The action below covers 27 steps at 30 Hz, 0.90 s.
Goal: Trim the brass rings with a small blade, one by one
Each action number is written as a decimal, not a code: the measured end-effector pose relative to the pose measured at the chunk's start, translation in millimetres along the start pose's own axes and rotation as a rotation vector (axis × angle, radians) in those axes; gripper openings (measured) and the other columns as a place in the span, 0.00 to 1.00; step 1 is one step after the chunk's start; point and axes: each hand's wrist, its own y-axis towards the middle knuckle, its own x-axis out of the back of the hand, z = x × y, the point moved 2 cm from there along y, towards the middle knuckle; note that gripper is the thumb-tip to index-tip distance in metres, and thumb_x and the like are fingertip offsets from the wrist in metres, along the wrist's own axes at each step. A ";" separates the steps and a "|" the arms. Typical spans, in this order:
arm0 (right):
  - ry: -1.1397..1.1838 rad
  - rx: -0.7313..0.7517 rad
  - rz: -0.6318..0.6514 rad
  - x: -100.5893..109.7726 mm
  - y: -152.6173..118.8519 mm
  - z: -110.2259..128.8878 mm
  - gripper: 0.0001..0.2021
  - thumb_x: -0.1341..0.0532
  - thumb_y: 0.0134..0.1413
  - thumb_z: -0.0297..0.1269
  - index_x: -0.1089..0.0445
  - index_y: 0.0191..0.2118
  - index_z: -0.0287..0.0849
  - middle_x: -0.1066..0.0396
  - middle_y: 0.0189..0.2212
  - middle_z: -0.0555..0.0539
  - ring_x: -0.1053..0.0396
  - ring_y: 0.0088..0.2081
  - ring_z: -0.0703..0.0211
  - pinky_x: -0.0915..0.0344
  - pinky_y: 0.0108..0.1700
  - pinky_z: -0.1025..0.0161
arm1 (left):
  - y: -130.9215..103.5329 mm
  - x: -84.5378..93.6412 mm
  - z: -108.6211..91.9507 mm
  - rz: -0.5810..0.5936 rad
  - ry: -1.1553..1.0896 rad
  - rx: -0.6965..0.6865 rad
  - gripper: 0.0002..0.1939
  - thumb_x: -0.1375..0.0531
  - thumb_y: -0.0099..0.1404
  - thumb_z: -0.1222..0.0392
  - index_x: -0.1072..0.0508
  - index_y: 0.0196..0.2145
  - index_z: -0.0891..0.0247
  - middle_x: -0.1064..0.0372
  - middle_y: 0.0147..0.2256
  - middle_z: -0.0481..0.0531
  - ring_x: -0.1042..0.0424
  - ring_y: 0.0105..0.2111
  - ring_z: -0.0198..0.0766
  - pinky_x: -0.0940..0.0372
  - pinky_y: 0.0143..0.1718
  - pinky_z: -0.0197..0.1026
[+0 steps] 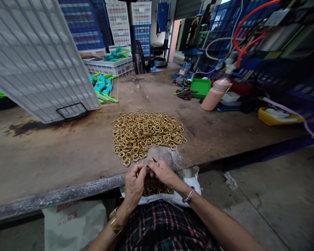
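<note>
The fingers hide most of the ring pinched between the left hand and the right hand, above the table's near edge; only a thin bit shows, too small to tell which way it faces. The left hand is curled, thumb against fingers, on that ring. The right hand is closed on a small tool, its body mostly covered, its dark tip pointing up and slightly left. More rings sit in a white sack below the hands, partly blocked by them. On the table, just beyond, lies a heap of rings, mostly lying flat or leaning at mixed angles, round, plain and dull gold.
</note>
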 end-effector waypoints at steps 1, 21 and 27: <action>0.006 -0.002 0.005 -0.7 -0.3 0.3 0.18 0.52 0.57 0.45 0.40 0.22 0.40 0.41 0.17 0.54 0.45 0.21 0.68 0.47 0.25 0.69 | -0.4 -0.6 -0.8 0.019 -0.008 0.015 0.12 0.42 0.56 0.52 0.29 0.26 0.64 0.42 0.17 0.42 0.44 0.18 0.28 0.47 0.20 0.31; -0.215 0.069 -0.149 6.4 0.7 8.2 0.10 0.51 0.55 0.34 0.34 0.30 0.40 0.37 0.20 0.53 0.40 0.22 0.66 0.46 0.27 0.69 | -5.3 -5.2 1.6 0.254 -0.386 0.291 0.14 0.43 0.57 0.48 0.38 0.27 0.62 0.42 0.19 0.41 0.47 0.14 0.24 0.52 0.13 0.28; -0.571 0.197 -0.039 -1.1 -6.0 2.3 0.07 0.50 0.47 0.26 0.35 0.29 0.41 0.36 0.20 0.52 0.42 0.23 0.65 0.50 0.27 0.68 | -3.4 -3.0 1.6 0.226 -0.375 0.277 0.16 0.42 0.55 0.46 0.37 0.26 0.62 0.41 0.19 0.41 0.46 0.14 0.24 0.52 0.12 0.28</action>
